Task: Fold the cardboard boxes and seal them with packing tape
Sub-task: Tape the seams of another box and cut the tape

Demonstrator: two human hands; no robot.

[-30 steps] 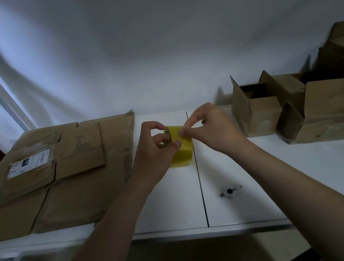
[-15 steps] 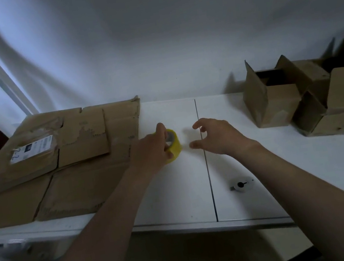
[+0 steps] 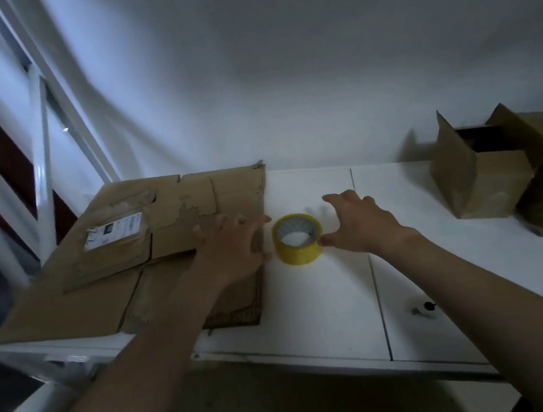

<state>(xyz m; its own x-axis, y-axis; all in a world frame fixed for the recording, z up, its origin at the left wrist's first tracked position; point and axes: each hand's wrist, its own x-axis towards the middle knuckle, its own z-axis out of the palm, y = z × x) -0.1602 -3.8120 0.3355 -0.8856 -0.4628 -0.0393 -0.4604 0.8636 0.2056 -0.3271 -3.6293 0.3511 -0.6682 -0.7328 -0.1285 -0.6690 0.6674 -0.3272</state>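
Tape roll (image 3: 300, 256) is lying flat between the hands. Left hand (image 3: 233, 245) is hovering over flattened cardboard (image 3: 63, 308), right hand (image 3: 360, 223) just beside the roll; both are spreading their fingers, grasping nothing.

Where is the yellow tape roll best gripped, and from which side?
Probably from above: the tape roll lies flat on the white table, core facing up, between the open left hand and right hand. Pinch the ring wall, thumb outside, fingers inside the core.
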